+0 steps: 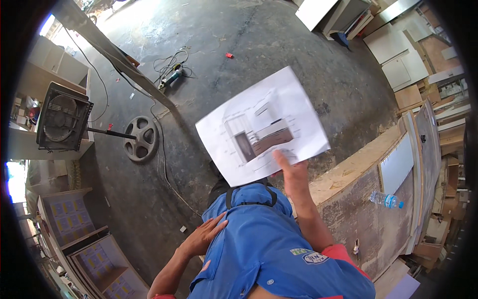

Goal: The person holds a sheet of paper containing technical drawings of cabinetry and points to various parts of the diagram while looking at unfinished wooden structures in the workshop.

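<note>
A white sheet of paper (262, 126) with a printed drawing of cabinets is held out in front of my waist. My right hand (294, 172) grips its near edge, thumb on top and the other fingers mostly hidden underneath. The sheet is tilted, its far corner pointing away from me. My left hand (203, 236) holds nothing and rests against the side of my blue shirt (264, 219), fingers stretched out and slightly apart.
A black fan (62, 119) on a pole with a round base (141, 139) stands left. A corded power tool (172, 78) lies on the floor beyond. At right, a worktable (348, 209) carries a water bottle (386, 200); boards (398, 60) lean behind. Open cabinets (99, 259) stand lower left.
</note>
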`<state>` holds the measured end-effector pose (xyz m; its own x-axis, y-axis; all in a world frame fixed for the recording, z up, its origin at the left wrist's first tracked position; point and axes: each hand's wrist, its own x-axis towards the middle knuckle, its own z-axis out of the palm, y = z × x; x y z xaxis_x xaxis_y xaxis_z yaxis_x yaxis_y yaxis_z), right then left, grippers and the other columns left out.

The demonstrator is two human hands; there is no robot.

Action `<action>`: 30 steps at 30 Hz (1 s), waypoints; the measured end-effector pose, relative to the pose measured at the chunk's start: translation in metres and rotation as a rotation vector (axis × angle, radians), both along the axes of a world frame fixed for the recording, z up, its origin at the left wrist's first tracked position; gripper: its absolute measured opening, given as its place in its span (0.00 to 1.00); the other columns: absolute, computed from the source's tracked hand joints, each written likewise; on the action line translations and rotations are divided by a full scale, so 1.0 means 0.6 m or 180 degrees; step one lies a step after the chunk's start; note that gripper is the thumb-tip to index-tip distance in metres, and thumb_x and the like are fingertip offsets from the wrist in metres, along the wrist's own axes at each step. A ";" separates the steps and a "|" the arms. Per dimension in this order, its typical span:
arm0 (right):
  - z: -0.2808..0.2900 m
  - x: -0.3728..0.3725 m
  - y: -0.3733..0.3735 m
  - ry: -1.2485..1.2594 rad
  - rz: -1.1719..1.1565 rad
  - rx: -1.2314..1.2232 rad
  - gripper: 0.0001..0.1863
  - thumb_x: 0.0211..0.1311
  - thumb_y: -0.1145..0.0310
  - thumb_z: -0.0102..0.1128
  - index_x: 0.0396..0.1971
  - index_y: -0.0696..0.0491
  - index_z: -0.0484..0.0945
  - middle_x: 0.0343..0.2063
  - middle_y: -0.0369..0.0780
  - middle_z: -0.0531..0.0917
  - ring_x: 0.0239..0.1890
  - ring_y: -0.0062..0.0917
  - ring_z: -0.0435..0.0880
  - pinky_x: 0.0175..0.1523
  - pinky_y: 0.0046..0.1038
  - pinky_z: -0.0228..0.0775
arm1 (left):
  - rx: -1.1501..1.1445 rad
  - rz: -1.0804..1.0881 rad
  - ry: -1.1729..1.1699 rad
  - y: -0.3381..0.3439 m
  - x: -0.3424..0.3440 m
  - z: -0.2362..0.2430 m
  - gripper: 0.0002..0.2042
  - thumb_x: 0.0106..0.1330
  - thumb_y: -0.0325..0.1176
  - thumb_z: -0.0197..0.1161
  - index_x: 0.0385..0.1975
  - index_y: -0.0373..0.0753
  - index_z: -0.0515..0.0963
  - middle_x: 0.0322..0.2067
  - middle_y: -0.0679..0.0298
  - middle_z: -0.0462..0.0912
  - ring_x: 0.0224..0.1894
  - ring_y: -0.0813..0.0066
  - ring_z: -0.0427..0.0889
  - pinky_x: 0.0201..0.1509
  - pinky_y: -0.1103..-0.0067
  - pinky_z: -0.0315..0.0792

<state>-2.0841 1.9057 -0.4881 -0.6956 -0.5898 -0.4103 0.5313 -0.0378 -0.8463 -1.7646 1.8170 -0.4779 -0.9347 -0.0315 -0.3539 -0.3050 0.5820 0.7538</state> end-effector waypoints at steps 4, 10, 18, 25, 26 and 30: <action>-0.031 0.022 -0.012 0.0895 -0.0401 -0.0244 0.13 0.62 0.70 0.62 0.44 0.58 0.75 0.35 0.37 0.81 0.32 0.19 0.81 0.28 0.21 0.75 | -0.0040 -0.0016 0.0090 0.000 0.003 -0.006 0.43 0.51 0.27 0.67 0.68 0.47 0.51 0.69 0.49 0.51 0.68 0.52 0.59 0.70 0.61 0.56; 0.009 0.018 -0.005 0.0084 -0.0061 -0.0226 0.11 0.64 0.68 0.60 0.43 0.57 0.76 0.34 0.35 0.81 0.33 0.19 0.82 0.27 0.22 0.76 | 0.0031 0.0092 0.0186 0.001 0.001 0.002 0.43 0.51 0.27 0.67 0.69 0.47 0.51 0.69 0.49 0.51 0.68 0.53 0.59 0.70 0.62 0.57; 0.011 0.010 -0.005 0.0076 0.0067 -0.0314 0.12 0.64 0.68 0.60 0.43 0.58 0.75 0.33 0.38 0.80 0.29 0.21 0.81 0.26 0.23 0.77 | -0.0059 -0.0073 0.0079 -0.002 0.000 -0.001 0.43 0.53 0.29 0.65 0.69 0.47 0.49 0.69 0.47 0.50 0.67 0.49 0.61 0.69 0.63 0.58; -0.004 0.018 -0.010 0.0457 -0.0104 -0.0235 0.13 0.64 0.68 0.60 0.45 0.58 0.75 0.35 0.37 0.81 0.34 0.19 0.80 0.34 0.21 0.75 | -0.0096 0.0000 0.0130 -0.003 -0.006 0.003 0.42 0.51 0.28 0.66 0.68 0.48 0.52 0.69 0.52 0.51 0.64 0.49 0.65 0.65 0.65 0.65; -0.008 0.019 -0.012 0.0502 -0.0163 -0.0311 0.14 0.64 0.68 0.61 0.46 0.59 0.75 0.36 0.37 0.81 0.37 0.19 0.79 0.40 0.22 0.73 | -0.0101 0.0016 0.0128 -0.002 -0.003 0.002 0.42 0.51 0.28 0.66 0.68 0.48 0.52 0.69 0.52 0.51 0.64 0.49 0.65 0.65 0.65 0.65; -0.006 0.016 -0.009 0.0467 0.0027 -0.0276 0.15 0.63 0.69 0.61 0.46 0.59 0.75 0.38 0.37 0.81 0.41 0.19 0.77 0.46 0.22 0.69 | -0.0102 0.0018 0.0086 0.001 0.001 -0.005 0.43 0.51 0.29 0.66 0.69 0.49 0.52 0.70 0.53 0.51 0.64 0.48 0.65 0.65 0.64 0.65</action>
<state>-2.0743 1.9003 -0.4916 -0.7391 -0.6246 -0.2520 0.4029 -0.1101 -0.9086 -1.7640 1.8176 -0.4806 -0.9437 -0.0476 -0.3274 -0.2882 0.6042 0.7429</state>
